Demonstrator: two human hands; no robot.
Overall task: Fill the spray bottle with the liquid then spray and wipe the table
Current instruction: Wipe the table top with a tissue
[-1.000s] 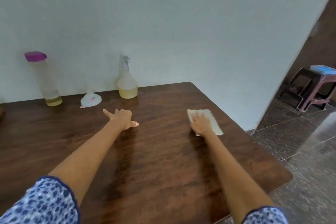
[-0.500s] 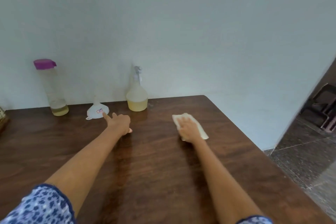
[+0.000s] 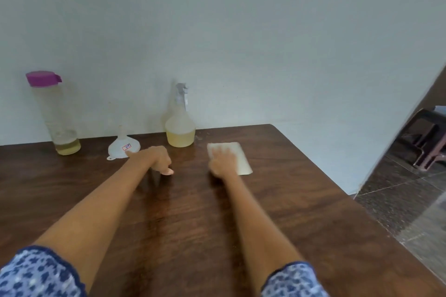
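A clear spray bottle (image 3: pixel 180 128) with pale yellow liquid in its lower part stands upright by the wall on the dark wooden table (image 3: pixel 301 212). Just right of it lies a white cloth (image 3: pixel 237 155), and my right hand (image 3: pixel 223 163) presses flat on its near left part. My left hand (image 3: pixel 158 159) rests on the table in front of the bottle, fingers loosely curled, holding nothing. A white funnel (image 3: pixel 123 147) sits upside down to the left. Further left stands a tall clear bottle (image 3: pixel 56 116) with a purple cap and a little yellow liquid.
The white wall runs right behind the bottles. The table's right edge slants toward me, with a grey tiled floor (image 3: pixel 398 200) beyond it. A dark stool or small table (image 3: pixel 424 142) stands in the doorway at the far right.
My right hand has slid the cloth leftward and toward the wall, closer to the spray bottle. My left hand stays in much the same spot. The view has turned left.
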